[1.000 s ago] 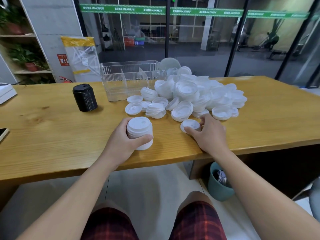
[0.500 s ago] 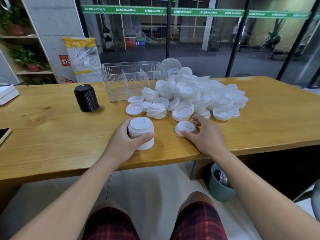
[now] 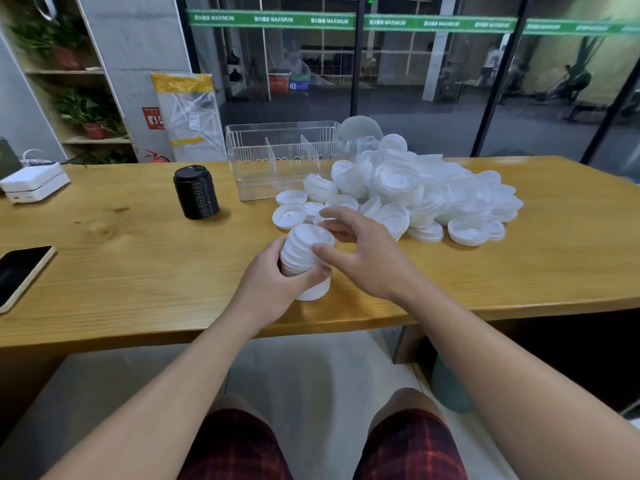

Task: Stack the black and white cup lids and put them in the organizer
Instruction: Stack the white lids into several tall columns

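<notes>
My left hand (image 3: pixel 273 289) grips a tall stack of white lids (image 3: pixel 300 263) that stands on the wooden table (image 3: pixel 138 271) near its front edge. Over the top of that stack, my right hand (image 3: pixel 367 258) pinches a single white lid (image 3: pixel 310 235) between thumb and fingers, and the lid sits on the stack. A big loose pile of white lids (image 3: pixel 433 199) lies behind and to the right. The stack of black lids (image 3: pixel 196 192) stands apart at the left. The clear organizer (image 3: pixel 256 161) with dividers sits at the table's back and holds nothing.
A phone (image 3: pixel 17 275) lies at the table's left front edge. A white box (image 3: pixel 34 181) sits at the far left. A teal bin (image 3: pixel 446 386) stands on the floor under the table. Glass walls rise behind the table.
My right hand picked a single white lid off the table to the right and carried it left onto the top of the stack. My left hand kept its hold on the stack.
</notes>
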### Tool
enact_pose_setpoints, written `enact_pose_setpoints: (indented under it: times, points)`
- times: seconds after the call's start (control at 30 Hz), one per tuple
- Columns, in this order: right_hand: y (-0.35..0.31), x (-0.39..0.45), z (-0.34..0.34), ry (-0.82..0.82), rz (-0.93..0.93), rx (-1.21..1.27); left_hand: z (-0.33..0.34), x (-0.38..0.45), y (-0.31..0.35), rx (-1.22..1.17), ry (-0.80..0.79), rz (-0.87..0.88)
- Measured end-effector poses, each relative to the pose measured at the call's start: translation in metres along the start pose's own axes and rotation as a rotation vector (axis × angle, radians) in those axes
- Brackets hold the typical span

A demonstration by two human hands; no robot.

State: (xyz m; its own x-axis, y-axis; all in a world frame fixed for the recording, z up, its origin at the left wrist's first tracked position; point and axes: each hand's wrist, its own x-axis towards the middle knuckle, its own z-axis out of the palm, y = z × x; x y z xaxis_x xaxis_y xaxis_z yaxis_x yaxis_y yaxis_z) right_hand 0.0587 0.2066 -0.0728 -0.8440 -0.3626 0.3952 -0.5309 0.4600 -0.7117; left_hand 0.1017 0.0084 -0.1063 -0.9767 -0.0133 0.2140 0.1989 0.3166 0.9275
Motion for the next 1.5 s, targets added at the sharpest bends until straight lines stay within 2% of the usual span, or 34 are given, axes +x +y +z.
enact_pose_setpoints:
  times: [0.27, 0.53, 0.67, 0.83, 0.93, 1.07, 1.13, 1.3, 1.5]
  points:
    - [0.003, 0.006, 0.002, -0.147, -0.067, -0.05, -0.002, 0.002, -0.001, -0.002, 0.002, -0.014]
    - [0.007, 0.008, 0.001, -0.212, -0.086, -0.088, -0.005, 0.005, -0.005, -0.011, -0.018, -0.015]
    - [0.015, 0.012, 0.003, -0.21, -0.065, -0.048, -0.008, 0.015, -0.013, -0.07, -0.04, -0.044]
    - [0.028, 0.026, 0.012, -0.185, -0.032, 0.027, -0.022, 0.041, -0.014, 0.056, -0.12, 0.026]
    - [0.038, 0.034, 0.016, -0.135, -0.001, 0.029, -0.042, 0.062, -0.02, 0.056, -0.122, -0.003]
    - [0.052, 0.05, 0.01, 0.157, 0.091, -0.142, -0.062, 0.085, -0.03, 0.095, -0.13, -0.022]
    - [0.059, 0.062, 0.009, 0.241, 0.159, -0.246, -0.065, 0.091, -0.032, 0.088, -0.112, -0.014]
    - [0.067, 0.092, 0.017, 0.172, 0.216, -0.507, -0.053, 0.104, -0.035, 0.097, 0.049, 0.073]
    - [0.066, 0.132, 0.028, 0.093, 0.224, -0.824, -0.038, 0.119, -0.041, 0.076, 0.076, 0.101]
